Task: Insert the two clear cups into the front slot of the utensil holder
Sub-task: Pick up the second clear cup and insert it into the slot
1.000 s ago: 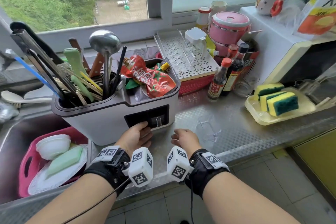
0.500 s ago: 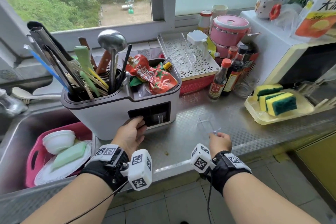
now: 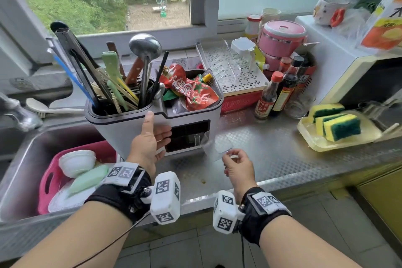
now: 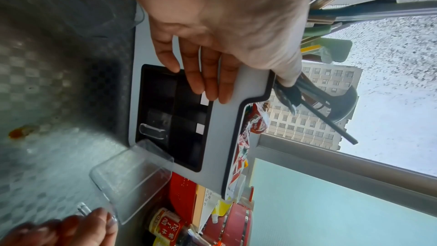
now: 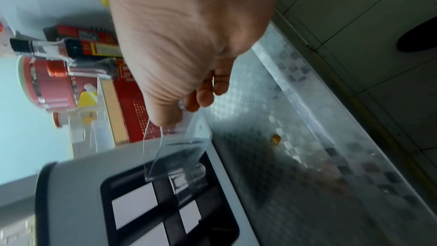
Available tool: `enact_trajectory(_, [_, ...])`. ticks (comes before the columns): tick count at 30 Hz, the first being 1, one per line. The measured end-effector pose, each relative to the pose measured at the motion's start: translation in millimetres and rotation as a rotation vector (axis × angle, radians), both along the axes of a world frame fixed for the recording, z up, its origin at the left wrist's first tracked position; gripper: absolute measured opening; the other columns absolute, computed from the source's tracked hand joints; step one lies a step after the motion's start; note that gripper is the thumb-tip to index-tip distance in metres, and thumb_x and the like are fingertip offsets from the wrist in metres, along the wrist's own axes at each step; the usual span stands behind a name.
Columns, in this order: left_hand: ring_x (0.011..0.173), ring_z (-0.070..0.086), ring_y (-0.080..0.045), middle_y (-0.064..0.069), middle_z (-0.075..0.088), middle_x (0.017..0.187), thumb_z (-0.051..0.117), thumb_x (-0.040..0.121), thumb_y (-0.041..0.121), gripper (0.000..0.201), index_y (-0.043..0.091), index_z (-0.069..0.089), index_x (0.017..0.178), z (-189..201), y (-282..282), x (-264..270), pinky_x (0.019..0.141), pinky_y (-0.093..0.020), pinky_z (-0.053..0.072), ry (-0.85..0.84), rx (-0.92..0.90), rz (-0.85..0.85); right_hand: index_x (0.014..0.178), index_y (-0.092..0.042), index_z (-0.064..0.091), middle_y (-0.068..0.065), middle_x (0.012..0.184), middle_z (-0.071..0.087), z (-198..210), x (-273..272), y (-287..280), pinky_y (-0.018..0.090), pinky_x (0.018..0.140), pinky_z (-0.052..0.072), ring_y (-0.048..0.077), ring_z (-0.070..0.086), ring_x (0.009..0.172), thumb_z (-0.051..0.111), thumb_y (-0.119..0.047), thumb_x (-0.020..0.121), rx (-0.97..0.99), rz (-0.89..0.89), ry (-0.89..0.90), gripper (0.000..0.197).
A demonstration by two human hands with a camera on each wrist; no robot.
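Observation:
The white utensil holder (image 3: 121, 135) stands on the steel counter, with its black front slot (image 3: 187, 130) facing me. One clear cup (image 3: 196, 139) sits inside the slot (image 4: 170, 111), its small handle sticking out (image 4: 151, 130). My right hand (image 3: 230, 155) pinches the second clear cup (image 3: 216, 148) by its tab and holds it tilted just off the slot's lower right corner (image 5: 179, 154). My left hand (image 3: 161, 135) lies flat on the holder's front, left of the slot, thumb up at the rim; its fingers (image 4: 201, 78) reach the slot's edge.
Utensils and a red sauce pouch (image 3: 191, 91) fill the holder's top. Sauce bottles (image 3: 269, 95), a red basket with a white rack (image 3: 237, 85) and a sponge tray (image 3: 335, 128) stand to the right. A sink with a pink basin (image 3: 54, 172) lies to the left.
My right hand went right to the clear cup on the counter, pinched it and carried it left to the slot. My left hand slid up the holder's front.

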State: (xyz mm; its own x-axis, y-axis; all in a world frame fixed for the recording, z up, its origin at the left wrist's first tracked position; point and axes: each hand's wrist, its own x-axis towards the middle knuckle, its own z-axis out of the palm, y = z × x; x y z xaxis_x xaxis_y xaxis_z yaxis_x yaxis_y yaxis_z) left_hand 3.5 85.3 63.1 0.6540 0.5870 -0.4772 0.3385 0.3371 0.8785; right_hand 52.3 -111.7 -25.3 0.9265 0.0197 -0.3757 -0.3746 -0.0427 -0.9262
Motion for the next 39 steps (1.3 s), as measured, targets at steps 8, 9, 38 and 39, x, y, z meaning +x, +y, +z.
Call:
enact_trajectory(8, [0.090,0.065,-0.014,0.004,0.076,0.090,0.039,0.080,0.076,0.066,0.020,0.074,0.083,7.2,21.3,-4.6,0.073,-0.036,0.037,0.080,-0.003,-0.036,0.079,-0.017,0.058,0.003,0.066,0.051,6.0,-14.0,19.9,0.027,0.054,0.041,0.015,0.045,0.055,0.068,-0.013,0.081,0.053,0.085,-0.059,0.011])
enact_trajectory(9, [0.090,0.065,-0.014,0.004,0.076,0.091,0.039,0.080,0.075,0.065,0.020,0.074,0.085,8.0,22.7,-5.1,0.073,-0.035,0.037,0.085,-0.003,-0.045,0.079,-0.016,0.057,0.003,0.065,0.051,7.8,-15.1,22.0,0.026,0.053,0.041,0.015,0.044,0.054,0.068,-0.013,0.081,0.056,0.079,-0.077,0.012])
enact_trajectory(38, [0.092,0.063,-0.007,-0.001,0.071,0.112,0.052,0.092,0.044,0.042,0.012,0.070,0.112,-10.0,62.3,-35.4,0.067,-0.020,0.038,0.131,0.209,-0.198,0.095,-0.022,0.046,0.007,0.098,0.066,32.4,12.9,90.3,0.027,0.055,0.045,0.021,0.067,0.071,0.055,-0.009,0.088,0.157,-0.005,0.025,0.017])
enact_trajectory(39, [0.087,0.062,-0.006,-0.003,0.070,0.112,0.054,0.093,0.039,0.040,0.009,0.069,0.114,-13.2,64.5,-38.4,0.063,-0.018,0.037,0.140,0.227,-0.196,0.097,-0.020,0.047,0.008,0.097,0.066,27.9,8.2,90.5,0.026,0.053,0.044,0.022,0.065,0.070,0.052,-0.009,0.088,0.130,0.004,0.070,0.015])
